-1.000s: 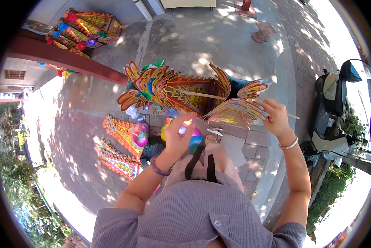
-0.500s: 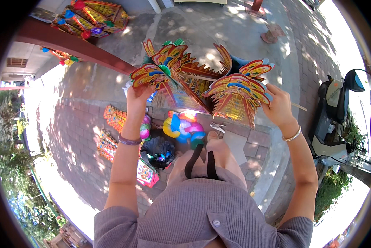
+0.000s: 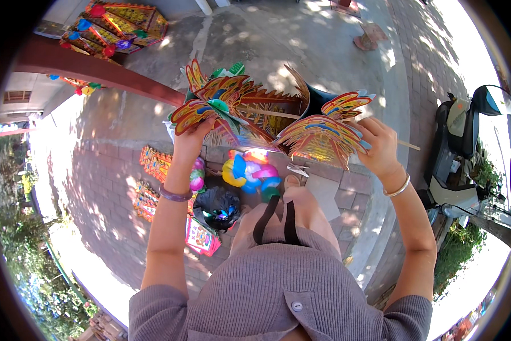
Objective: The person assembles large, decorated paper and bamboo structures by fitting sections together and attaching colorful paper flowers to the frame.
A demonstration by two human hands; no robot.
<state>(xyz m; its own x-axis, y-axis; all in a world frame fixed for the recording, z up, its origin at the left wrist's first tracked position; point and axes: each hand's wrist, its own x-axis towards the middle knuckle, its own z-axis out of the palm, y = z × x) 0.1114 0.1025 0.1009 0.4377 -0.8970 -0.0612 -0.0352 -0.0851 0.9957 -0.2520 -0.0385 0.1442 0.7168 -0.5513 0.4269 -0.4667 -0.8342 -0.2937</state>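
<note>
Ornament: a bright paper ornament point(image 3: 269, 124), red, yellow and blue with feathered wings, spans the space between both hands, in front of the person.
Left hand point(image 3: 194, 138): fingers closed on the near edge of the left wing, partly hidden by it.
Right hand point(image 3: 379, 149): fingers and thumb pinching the outer edge of the right wing.
Stick: a pale stick point(image 3: 408, 145) pokes out beyond the right hand.
Ground: colourful puffs point(image 3: 252, 172) below the ornament, scissors point(image 3: 297, 169) to their right, black bag point(image 3: 216, 206) nearer the person.
</note>
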